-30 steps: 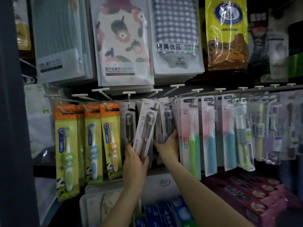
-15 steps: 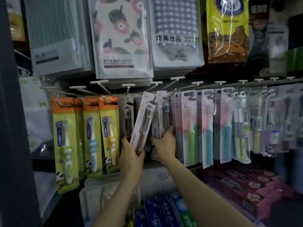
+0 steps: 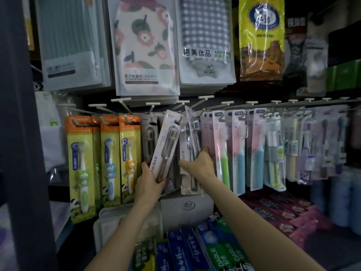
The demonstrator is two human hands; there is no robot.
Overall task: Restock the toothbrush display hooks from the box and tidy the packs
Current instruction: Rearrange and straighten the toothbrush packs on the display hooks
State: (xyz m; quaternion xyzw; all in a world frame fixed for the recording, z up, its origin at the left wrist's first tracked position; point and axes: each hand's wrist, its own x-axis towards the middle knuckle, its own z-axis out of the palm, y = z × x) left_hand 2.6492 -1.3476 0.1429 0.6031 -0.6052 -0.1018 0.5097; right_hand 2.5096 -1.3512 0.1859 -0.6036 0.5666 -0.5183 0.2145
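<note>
My left hand (image 3: 148, 183) grips the lower end of a white toothbrush pack (image 3: 166, 144), tilted with its top at a metal hook (image 3: 180, 119) in the middle of the display. Just to the right, my right hand (image 3: 201, 163) holds a bunch of grey-white toothbrush packs (image 3: 190, 153) hanging on the neighbouring hook. Yellow and orange children's toothbrush packs (image 3: 110, 159) hang to the left, and pink and white packs with green and blue brushes (image 3: 239, 151) to the right. No box of stock shows.
Towel packs (image 3: 146, 45) and a yellow bag (image 3: 261, 36) hang above the hooks. Toothpaste boxes (image 3: 197, 249) and red boxes (image 3: 283, 214) lie on the shelf below my arms. A dark post (image 3: 21, 133) bounds the left side. More toothbrush packs (image 3: 312, 145) hang at far right.
Both hands stay on their packs. The white pack in my left hand has risen a little toward its hook, and the camera has shifted slightly.
</note>
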